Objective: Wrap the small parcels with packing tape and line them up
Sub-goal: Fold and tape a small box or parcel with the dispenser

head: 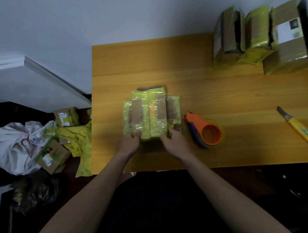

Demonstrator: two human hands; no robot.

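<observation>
The left hand [130,142] and right hand [175,142] each hold the near end of a bunch of small parcels [150,114] lying on the wooden surface [223,95]. A tape roll [205,132] sits just beside them. Bigger boxes [262,36] stand far back.

Person, head-camera view: two bare forearms, no sleeves visible up to the frame edge. No watch, bracelet, ring or glove on either wrist or on the hands: left hand [130,143], right hand [176,143]. Fingernails short, unpainted where visible. Lower body: dark, near-black garment across the lap; fabric detail too dim to tell.
</observation>
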